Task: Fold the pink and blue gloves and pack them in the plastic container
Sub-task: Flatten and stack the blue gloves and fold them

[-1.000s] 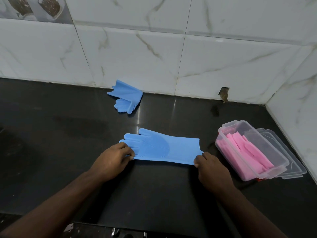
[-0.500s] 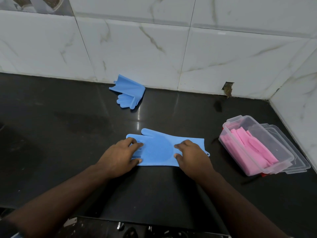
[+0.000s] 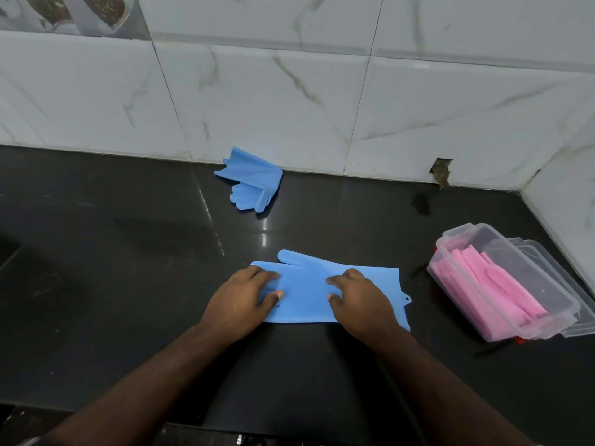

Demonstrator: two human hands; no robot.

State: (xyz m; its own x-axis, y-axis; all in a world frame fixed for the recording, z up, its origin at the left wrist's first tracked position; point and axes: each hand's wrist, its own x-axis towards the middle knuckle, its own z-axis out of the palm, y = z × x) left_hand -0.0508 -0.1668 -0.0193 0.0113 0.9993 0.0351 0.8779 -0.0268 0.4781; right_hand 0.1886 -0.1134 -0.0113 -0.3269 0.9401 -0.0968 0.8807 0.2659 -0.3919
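Blue glove (image 3: 309, 294) was laid flat on the black counter (image 3: 128, 284), cuff toward the container (image 3: 502, 284), and was pressed down by both hands: left hand (image 3: 240, 302) on its finger end, right hand (image 3: 360, 300) on its middle, fingers of both fairly straight and spread, nothing gripped. Folded blue glove (image 3: 254, 181) was seen by the tiled wall (image 3: 289, 91), well apart. Pink gloves (image 3: 489, 288) were packed in the open container, its lid (image 3: 573, 304) set under it.

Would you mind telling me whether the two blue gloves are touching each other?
Apart. The head view shows bare black countertop between the folded blue glove by the wall and the flat blue glove.
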